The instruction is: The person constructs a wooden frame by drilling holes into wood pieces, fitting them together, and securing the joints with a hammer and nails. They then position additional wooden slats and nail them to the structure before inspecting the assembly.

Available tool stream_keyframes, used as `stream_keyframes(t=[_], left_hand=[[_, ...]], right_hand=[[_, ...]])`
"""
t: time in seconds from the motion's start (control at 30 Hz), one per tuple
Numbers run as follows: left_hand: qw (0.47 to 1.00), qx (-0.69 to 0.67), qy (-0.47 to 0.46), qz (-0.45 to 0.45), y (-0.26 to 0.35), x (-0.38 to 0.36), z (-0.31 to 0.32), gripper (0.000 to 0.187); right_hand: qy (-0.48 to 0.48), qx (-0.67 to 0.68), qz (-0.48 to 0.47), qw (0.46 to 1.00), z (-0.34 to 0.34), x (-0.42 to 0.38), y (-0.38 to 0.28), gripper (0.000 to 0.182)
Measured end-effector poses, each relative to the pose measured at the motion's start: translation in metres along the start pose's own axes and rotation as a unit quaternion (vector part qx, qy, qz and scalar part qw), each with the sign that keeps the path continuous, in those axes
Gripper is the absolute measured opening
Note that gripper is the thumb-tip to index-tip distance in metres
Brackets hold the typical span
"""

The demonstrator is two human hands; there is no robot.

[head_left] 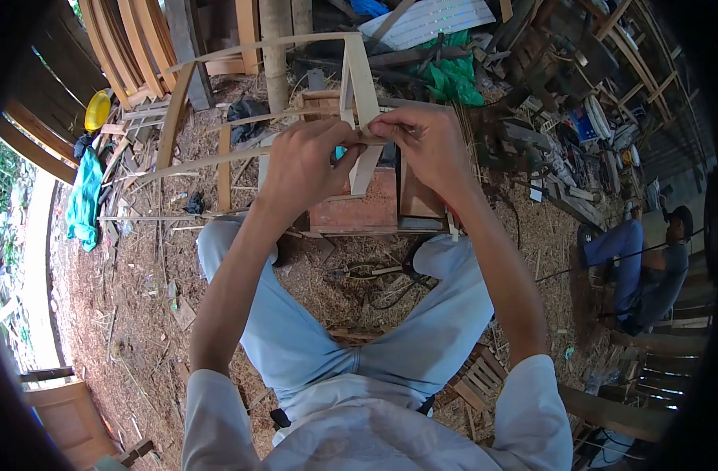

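Observation:
A light wooden frame (361,78) of thin, partly curved slats stands before me, reaching off to the left. My left hand (302,161) is closed at its near upright, thumb and fingers pinched on the frame's crosspiece. Just right of it, my right hand (428,141) pinches at the same joint, fingertips close to the left ones. Whatever lies between the right fingertips is too small to make out. Below the hands is a reddish-brown wooden box (354,210), partly covered by the frame. Pliers (361,272) lie on the ground between my legs.
Wood shavings cover the ground (131,314). Curved wooden pieces (143,47) lean at the back left, near a yellow helmet (97,110) and a teal cloth (85,200). A green plastic sheet (457,74) lies among scrap behind. Another person (649,271) sits at the right.

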State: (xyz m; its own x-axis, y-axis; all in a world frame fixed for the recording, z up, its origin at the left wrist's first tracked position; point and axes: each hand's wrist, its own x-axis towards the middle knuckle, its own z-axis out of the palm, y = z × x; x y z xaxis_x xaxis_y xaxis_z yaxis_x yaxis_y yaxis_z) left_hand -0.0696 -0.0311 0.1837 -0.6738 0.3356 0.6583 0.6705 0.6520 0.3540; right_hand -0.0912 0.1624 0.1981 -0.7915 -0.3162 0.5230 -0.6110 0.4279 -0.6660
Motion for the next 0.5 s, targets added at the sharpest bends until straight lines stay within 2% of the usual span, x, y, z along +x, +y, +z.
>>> stream_keyframes(t=[0.27, 0.33, 0.5], left_hand=[[1.0, -0.001, 0.003, -0.002, 0.0024, 0.0006, -0.0012, 0.014], [1.0, 0.003, 0.005, 0.003, 0.0022, -0.0003, -0.0007, 0.014], [0.998, 0.035, 0.027, 0.035, -0.0018, -0.0016, 0.0005, 0.014]], right_hand=[[0.002, -0.002, 0.018, 1.0, 0.001, -0.0023, -0.0011, 0.01], [-0.004, -0.05, -0.024, 0.998, 0.0002, -0.0014, -0.0054, 0.01], [0.005, -0.02, -0.03, 0.999, 0.0022, -0.0053, -0.0084, 0.009]])
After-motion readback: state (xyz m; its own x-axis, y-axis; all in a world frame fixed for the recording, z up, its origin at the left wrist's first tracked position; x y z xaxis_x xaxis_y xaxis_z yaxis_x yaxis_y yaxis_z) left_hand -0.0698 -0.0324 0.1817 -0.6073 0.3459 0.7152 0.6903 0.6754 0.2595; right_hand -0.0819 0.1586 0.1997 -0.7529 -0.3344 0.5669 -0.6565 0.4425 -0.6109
